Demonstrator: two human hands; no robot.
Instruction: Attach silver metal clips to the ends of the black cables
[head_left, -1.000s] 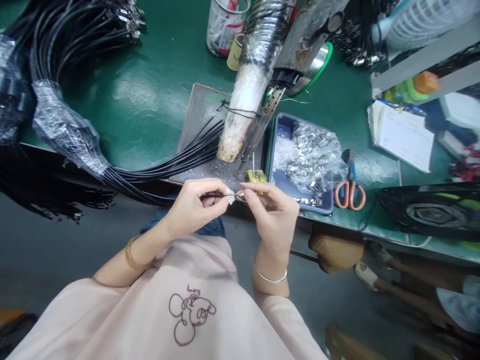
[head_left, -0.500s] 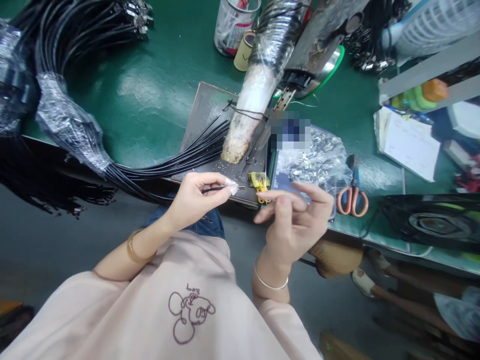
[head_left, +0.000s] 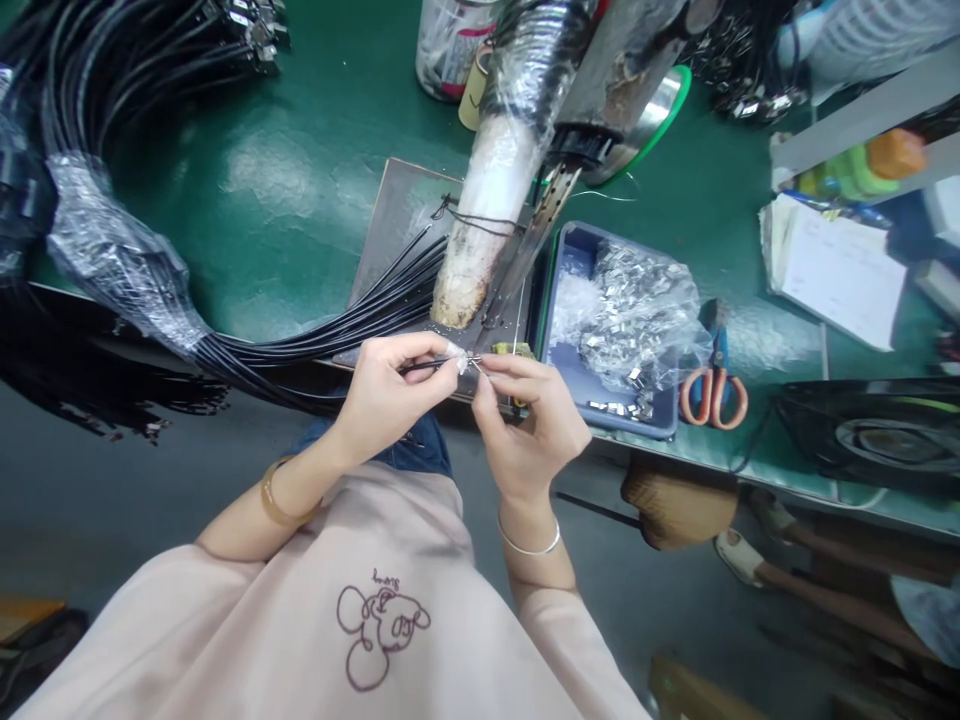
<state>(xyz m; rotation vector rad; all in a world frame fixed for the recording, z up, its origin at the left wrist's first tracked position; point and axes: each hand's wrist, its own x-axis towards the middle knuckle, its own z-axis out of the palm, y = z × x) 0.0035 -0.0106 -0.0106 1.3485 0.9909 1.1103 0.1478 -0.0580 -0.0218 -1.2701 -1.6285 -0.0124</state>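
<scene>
My left hand (head_left: 401, 395) is closed in a pinch around a thin black cable (head_left: 421, 366), close to its end, with white wrapping on the fingertips. At the tip of that cable, the thumb and fingers of my right hand (head_left: 525, 410) press together; what lies between them is too small to make out. A short, thin pale strand shows between the two hands. Behind them, a bundle of black cables (head_left: 322, 345) runs onto a dark board (head_left: 405, 200), partly under the soldering iron (head_left: 544, 220). A yellow piece (head_left: 514, 350) is mostly hidden by my right hand.
Right of the board is a blue tray (head_left: 660, 425) with a bag of small metal parts (head_left: 637, 320). Orange-handled scissors (head_left: 712, 395) lie beside it. A wrapped tube (head_left: 491, 190) slants down over the board. A black fan (head_left: 870, 435) is at the right edge.
My right hand has moved left from above the tray to the cable's tip, its spread fingers closing into a pinch. My left hand keeps the cable. The tray is now more exposed.
</scene>
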